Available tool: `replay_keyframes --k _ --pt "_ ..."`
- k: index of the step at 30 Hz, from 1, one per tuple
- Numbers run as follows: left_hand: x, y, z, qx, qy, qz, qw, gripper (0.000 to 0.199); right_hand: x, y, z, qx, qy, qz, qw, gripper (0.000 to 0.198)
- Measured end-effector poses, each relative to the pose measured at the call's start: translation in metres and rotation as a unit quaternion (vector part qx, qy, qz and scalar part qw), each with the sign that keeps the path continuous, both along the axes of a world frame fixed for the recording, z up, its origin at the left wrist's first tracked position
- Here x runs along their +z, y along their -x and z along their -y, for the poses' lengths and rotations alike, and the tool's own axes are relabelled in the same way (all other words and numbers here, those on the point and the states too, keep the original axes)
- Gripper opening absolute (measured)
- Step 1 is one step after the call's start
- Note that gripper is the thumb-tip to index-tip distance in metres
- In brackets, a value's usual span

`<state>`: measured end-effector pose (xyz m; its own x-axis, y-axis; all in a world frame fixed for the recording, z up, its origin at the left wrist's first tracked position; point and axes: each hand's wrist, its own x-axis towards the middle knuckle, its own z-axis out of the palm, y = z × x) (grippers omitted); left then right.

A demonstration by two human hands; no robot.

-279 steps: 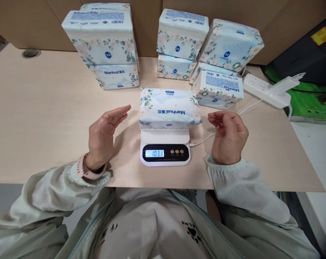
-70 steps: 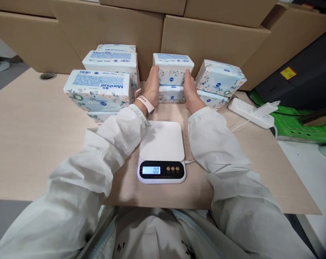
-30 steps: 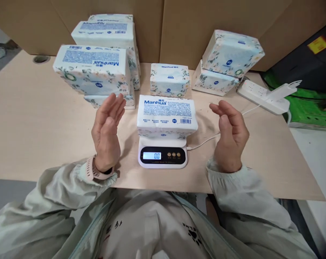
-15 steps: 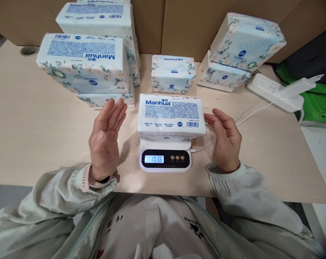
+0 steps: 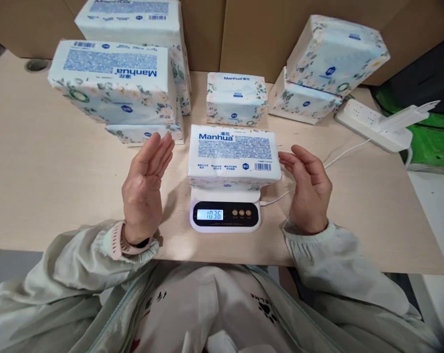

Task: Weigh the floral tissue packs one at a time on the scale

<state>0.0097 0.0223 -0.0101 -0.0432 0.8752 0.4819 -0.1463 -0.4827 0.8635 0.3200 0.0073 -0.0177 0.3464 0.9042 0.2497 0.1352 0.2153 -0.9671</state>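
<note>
A white and blue tissue pack printed "Manhua" rests on a white digital scale, whose lit display appears to read 103.6. To the left of the pack, apart from it, my left hand is raised with its fingers stretched out and nothing in it. My right hand is at the pack's right side, fingers extended towards its edge. Whether those fingertips touch the pack I cannot tell. The pack covers most of the scale's weighing plate.
Stacked tissue packs stand at the back left, and two more packs are piled at the back right. A single tissue pack sits behind the scale. A white power strip lies at right, and cardboard boxes line the back.
Both hands hold nearly the same pose. The view has shifted very slightly; the pack, the scale and its reading look unchanged.
</note>
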Motion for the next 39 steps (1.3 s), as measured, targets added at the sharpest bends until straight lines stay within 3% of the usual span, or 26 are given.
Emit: replay_keyframes --k 9,19,25,30,36,39 --pt "0.003 -0.002 0.002 0.004 0.035 0.029 0.999 0.056 0.002 0.002 0.001 -0.003 -0.01 0.015 1.0 0.034" --pt "0.002 -0.003 0.004 -0.008 0.021 0.012 1.0 0.061 0.004 0.004 0.004 0.023 -0.004 0.022 0.999 0.036" --pt "0.008 -0.005 0.007 0.002 0.087 0.007 0.996 0.053 0.007 0.006 0.006 0.045 0.0 0.011 0.999 0.035" --pt "0.013 -0.004 0.011 0.003 0.099 -0.025 0.995 0.041 0.009 0.008 0.011 0.065 0.009 -0.001 0.998 0.037" --pt "0.034 -0.018 0.009 -0.133 0.163 -0.074 0.975 0.043 0.007 0.012 0.008 0.213 0.013 0.007 0.977 0.064" --pt "0.047 -0.045 -0.013 -0.2 0.167 -0.11 0.959 0.051 0.012 0.003 -0.005 0.155 0.017 -0.048 0.987 0.061"
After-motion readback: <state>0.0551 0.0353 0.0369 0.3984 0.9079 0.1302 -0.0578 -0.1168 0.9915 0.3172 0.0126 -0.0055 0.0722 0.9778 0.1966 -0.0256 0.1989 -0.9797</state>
